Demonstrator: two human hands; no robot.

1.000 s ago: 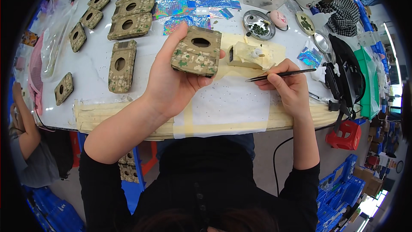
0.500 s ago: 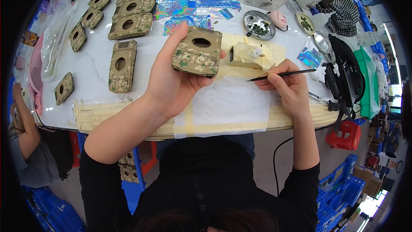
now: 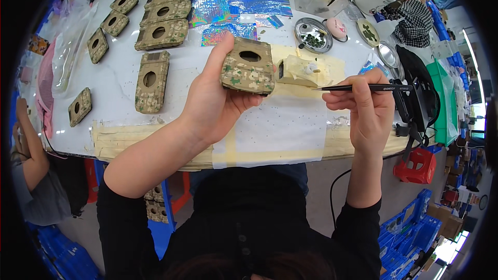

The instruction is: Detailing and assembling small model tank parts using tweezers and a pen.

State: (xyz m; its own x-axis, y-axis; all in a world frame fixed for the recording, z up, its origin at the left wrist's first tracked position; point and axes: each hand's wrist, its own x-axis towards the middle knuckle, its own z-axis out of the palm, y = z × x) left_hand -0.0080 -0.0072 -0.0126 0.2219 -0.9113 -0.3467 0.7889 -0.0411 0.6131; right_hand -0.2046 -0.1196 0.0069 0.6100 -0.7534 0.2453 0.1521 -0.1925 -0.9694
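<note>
My left hand [image 3: 205, 101] is wrapped round a camouflage-painted model tank hull [image 3: 248, 72], holding it tilted above the table with its round opening facing up. Black pointed tweezers [image 3: 391, 87] lie pinched in my right hand [image 3: 371, 111], their tip pointing left, well apart from the hull. Whether the tip carries anything is too small to tell. Beneath both hands lies a white paper sheet [image 3: 280, 137] sprinkled with tiny dark specks. Just behind the tweezers' tip stands a block wrapped in yellowish tape [image 3: 301, 71].
More camouflage hulls [image 3: 162, 33] and smaller camouflage pieces [image 3: 97, 45] sit on the left. A metal dish [image 3: 313, 35] of dark green bits stands at the back, near shiny holographic sheets [image 3: 209, 2]. On the right are a black bag [image 3: 415, 80] and a green tray [image 3: 442, 103].
My right hand has lifted off the paper and moved right with the tweezers. My left hand has shifted slightly right, still holding the hull.
</note>
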